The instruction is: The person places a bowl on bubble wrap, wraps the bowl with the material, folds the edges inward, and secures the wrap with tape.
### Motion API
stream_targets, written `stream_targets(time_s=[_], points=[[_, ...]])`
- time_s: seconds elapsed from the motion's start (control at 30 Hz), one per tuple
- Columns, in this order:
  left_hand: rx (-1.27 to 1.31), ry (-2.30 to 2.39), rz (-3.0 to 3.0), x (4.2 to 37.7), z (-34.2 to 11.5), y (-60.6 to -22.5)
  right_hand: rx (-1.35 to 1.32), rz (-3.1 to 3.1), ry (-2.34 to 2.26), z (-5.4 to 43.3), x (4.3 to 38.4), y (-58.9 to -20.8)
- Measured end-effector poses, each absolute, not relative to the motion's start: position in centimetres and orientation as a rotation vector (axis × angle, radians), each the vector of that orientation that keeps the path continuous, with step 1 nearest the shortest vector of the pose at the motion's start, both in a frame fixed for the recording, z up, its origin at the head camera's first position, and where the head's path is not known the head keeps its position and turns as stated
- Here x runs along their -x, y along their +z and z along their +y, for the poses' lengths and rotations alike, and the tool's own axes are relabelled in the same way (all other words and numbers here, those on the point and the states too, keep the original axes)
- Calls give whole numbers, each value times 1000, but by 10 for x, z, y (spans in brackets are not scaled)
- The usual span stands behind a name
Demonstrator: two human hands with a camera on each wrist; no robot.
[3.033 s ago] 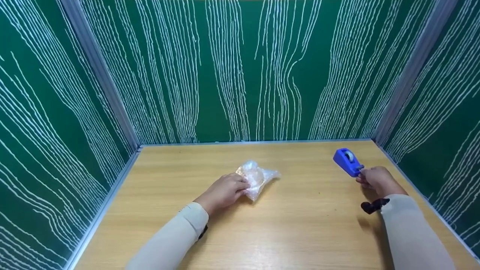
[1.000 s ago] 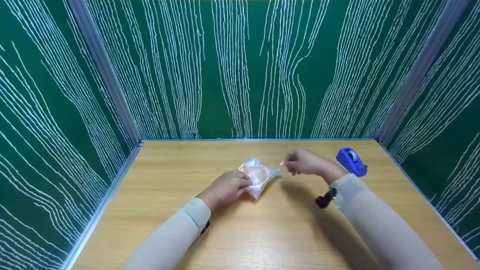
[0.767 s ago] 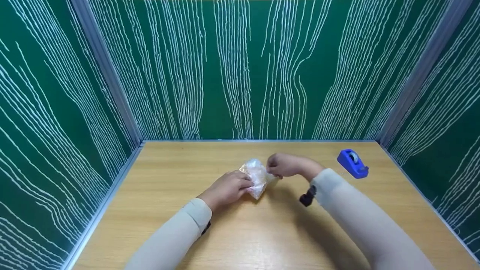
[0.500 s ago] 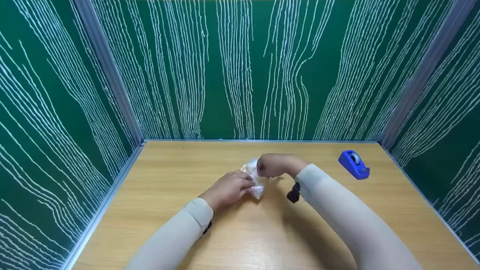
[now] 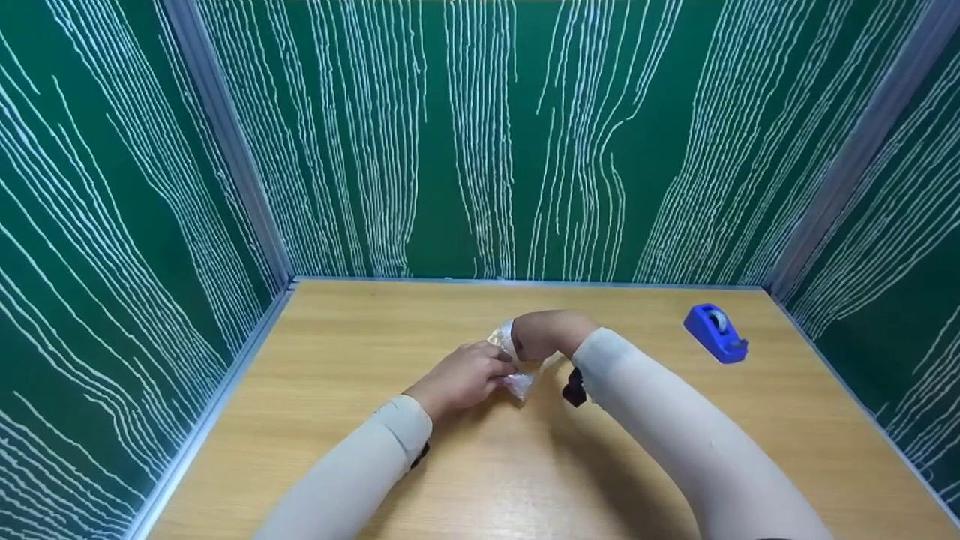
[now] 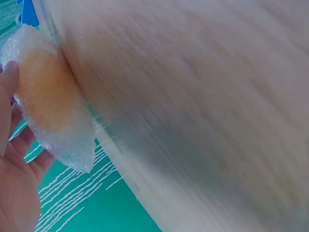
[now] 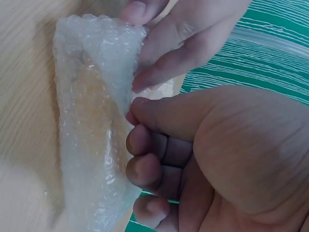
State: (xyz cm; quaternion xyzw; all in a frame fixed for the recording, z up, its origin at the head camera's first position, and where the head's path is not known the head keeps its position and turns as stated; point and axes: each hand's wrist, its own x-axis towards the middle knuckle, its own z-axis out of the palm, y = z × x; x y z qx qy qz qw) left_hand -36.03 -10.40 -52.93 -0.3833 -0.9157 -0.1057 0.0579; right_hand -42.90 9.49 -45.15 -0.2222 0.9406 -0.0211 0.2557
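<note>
In the head view, my left hand [image 5: 463,376] grips a bubble-wrapped bundle [image 5: 519,386] near the table's middle. An orange-tan item [image 6: 46,92] shows blurred through the plastic in the left wrist view. My right hand [image 5: 546,334] bends over the bundle from the right and covers much of it. Seen from the right wrist, its thumb and curled fingers [image 7: 145,171] meet right at the edge of the bubble wrap [image 7: 91,125], close below the left hand's fingers [image 7: 166,67]. The small tape piece between thumb and forefinger is hidden now.
A blue tape dispenser [image 5: 716,334] with a clear roll stands at the right rear of the wooden table [image 5: 360,322]. Green panels [image 5: 465,150] with white wavy lines rise at the back and both sides.
My right hand has left the tape dispenser with a small piece of tape and moved left onto the bundle. The left hand keeps its hold. The view has shifted slightly.
</note>
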Motion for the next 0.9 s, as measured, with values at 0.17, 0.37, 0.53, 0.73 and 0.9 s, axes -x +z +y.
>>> stream_targets(time_s=[0.17,0.37,0.53,0.73,0.9], points=[[1145,-336,-2809,361,-103,-529,560,2581,-5,92,422,-446],[1144,-323,-2807,360,-104,-529,522,2597,-30,91,418,-446],[1164,-304,-2763,358,-104,-527,674,2628,36,90,423,-456],[1171,-299,-2760,359,-103,-528,615,2647,29,87,423,-458],[1166,-299,-2762,360,-103,-529,592,2681,20,87,421,-459]])
